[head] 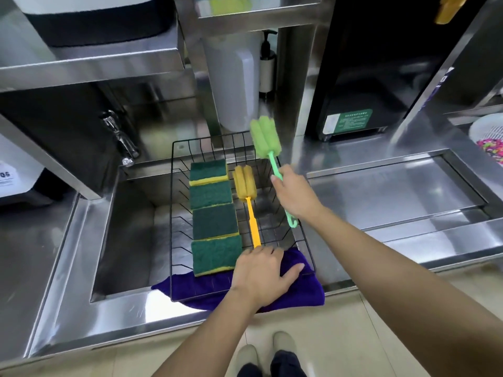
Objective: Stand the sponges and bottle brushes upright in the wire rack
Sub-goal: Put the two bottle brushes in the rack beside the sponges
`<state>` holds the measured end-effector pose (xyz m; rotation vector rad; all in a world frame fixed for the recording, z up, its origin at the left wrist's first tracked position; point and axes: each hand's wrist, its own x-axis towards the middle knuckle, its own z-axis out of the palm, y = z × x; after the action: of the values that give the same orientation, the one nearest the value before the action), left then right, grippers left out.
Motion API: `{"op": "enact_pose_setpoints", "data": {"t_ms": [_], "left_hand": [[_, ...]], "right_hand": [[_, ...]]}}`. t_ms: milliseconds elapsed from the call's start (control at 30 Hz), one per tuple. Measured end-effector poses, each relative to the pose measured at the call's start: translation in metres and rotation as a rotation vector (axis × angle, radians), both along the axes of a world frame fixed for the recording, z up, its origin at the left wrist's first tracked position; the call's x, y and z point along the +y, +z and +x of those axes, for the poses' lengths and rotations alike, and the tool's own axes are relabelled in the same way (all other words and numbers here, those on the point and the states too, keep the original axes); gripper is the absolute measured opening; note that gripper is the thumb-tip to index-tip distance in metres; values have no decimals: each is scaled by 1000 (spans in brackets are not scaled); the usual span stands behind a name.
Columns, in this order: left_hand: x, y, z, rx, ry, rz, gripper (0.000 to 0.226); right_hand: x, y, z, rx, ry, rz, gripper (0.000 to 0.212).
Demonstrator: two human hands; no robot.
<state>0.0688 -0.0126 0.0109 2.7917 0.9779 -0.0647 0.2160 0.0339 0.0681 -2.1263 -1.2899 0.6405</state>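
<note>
A black wire rack (174, 213) sits over the steel sink. Several green-and-yellow sponges (213, 216) stand in a row along its left side. A yellow bottle brush (246, 186) lies in the rack beside them, foam head toward the back. My left hand (261, 276) rests at the rack's front edge on the brush's handle end and a purple cloth; whether it grips the handle is hidden. My right hand (295, 191) holds the handle of a green bottle brush (265, 140), its foam head raised above the rack's back right corner.
A purple cloth (299, 295) lies under the rack's front edge. A chrome tap (119, 137) stands back left of the sink (128, 235). A white jug (234, 77) and a pump bottle (268, 58) stand behind the rack. A covered steel well (392, 186) lies to the right.
</note>
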Motion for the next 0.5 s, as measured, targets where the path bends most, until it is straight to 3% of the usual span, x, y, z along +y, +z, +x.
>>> {"op": "enact_pose_setpoints", "data": {"t_ms": [133,300,500], "left_hand": [[6,1,-14,24,75,-10,54],[6,-4,-15,-9,25,-12,71],[10,-8,-14,49,-17,-43,78]], "right_hand": [[4,-23,-26,-174,85,-177,26],[4,-42,-38,-338,156,-417,55],[4,-43,-40,-334,192,-585,37]]}}
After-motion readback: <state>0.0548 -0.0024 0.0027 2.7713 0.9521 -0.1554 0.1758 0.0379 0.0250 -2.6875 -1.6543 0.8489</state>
